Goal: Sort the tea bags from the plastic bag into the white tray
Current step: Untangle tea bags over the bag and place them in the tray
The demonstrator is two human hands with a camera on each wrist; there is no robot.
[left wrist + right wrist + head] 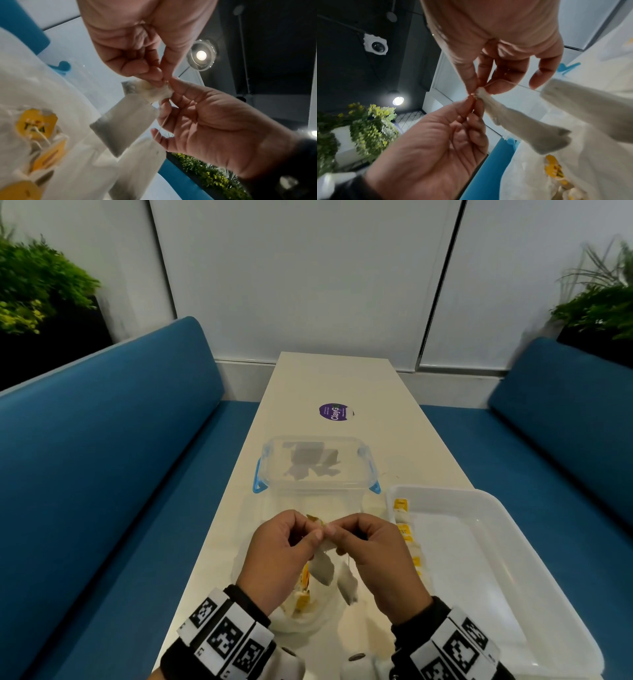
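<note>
Low in the middle of the frame, the left hand [279,553] and right hand [371,553] both pinch the tea bags [323,568], which hang above the plastic bag [301,616]. The white tray [496,559] sits at lower right.

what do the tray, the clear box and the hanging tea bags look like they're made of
White tray: looks like glossy moulded plastic, with sheen and rounded corners.
Clear box: probably transparent hard plastic with blue clips; its contents show through.
Tea bags: seemingly thin matte filter paper, soft and creased, with dark contents showing faintly through.
</note>
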